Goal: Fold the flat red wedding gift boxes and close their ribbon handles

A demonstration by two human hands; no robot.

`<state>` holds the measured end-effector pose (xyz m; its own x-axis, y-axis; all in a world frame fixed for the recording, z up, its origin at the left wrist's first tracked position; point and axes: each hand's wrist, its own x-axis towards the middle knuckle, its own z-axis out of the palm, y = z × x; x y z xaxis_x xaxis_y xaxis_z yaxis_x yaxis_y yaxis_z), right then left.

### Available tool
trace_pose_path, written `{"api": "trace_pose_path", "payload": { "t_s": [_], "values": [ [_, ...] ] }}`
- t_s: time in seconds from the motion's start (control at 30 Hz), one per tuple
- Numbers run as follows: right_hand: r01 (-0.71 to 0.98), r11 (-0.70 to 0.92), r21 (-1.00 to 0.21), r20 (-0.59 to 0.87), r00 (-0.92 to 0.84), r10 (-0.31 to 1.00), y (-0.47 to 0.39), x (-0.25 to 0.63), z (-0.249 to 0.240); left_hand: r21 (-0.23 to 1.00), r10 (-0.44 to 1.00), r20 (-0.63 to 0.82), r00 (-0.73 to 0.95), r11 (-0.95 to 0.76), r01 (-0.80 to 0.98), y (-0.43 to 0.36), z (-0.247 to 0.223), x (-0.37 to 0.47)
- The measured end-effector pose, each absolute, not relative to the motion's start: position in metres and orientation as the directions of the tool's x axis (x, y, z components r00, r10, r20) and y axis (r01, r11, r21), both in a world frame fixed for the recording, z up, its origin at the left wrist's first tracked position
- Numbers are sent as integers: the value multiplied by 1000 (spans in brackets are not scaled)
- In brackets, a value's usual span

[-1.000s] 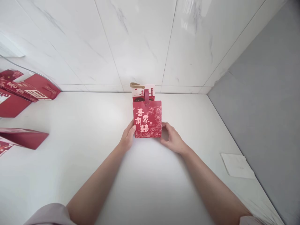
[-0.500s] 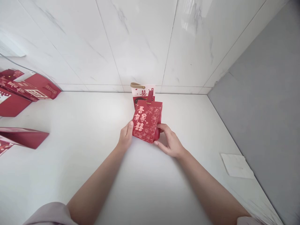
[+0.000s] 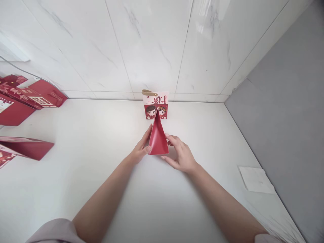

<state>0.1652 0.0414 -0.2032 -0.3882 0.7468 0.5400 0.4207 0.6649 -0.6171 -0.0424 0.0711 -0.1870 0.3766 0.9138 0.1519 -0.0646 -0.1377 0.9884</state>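
A red box [image 3: 159, 138] stands on the white table with its plain, triangular side toward me and its peak pointing at the wall. My left hand [image 3: 140, 147] holds it from the left, thumb at the lower near corner and fingers along the side. On the right, my right hand [image 3: 180, 153] has its fingertips at the box's edge, with the thumb apart, low by the near corner. Right behind stands a pink and red box [image 3: 156, 98] with two cartoon figures and a tan strap, partly hidden by the red box's peak.
Several red boxes [image 3: 48, 92] stand at the far left, near a thin cable. Closer on the left lies another open-sided red box [image 3: 37, 150]. White paper [image 3: 255, 179] lies at the right edge. A marble-patterned wall [image 3: 152, 50] rises behind the table.
The red box has turned from its printed front to its plain triangular side. My left hand has shifted right with it, and more of the cartoon box shows.
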Motion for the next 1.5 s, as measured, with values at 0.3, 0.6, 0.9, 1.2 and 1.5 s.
{"api": "trace_pose_path", "payload": {
  "t_s": [0.3, 0.6, 0.9, 1.2, 1.5],
  "values": [
    [313, 416, -854, 307, -343, 888, 47, 167, -200, 939, 859, 266, 438, -334, 85, 76, -195, -46],
    [457, 378, -805, 410, -31, 912, 41, 165, -216, 555, 786, 498, 368, -614, 561, 66, -186, -41],
    [502, 321, -803, 340, -56, 939, 40, 166, -218, 528, 752, 508, 420, -657, 538, 68, -188, -42],
    [509, 341, -790, 358, -68, 931, 39, 167, -217, 564, 762, 466, 450, -647, 513, 68, -187, -41],
    [484, 306, -820, 319, -57, 946, 39, 167, -214, 579, 763, 468, 446, -646, 497, 67, -186, -41]
  ]
}}
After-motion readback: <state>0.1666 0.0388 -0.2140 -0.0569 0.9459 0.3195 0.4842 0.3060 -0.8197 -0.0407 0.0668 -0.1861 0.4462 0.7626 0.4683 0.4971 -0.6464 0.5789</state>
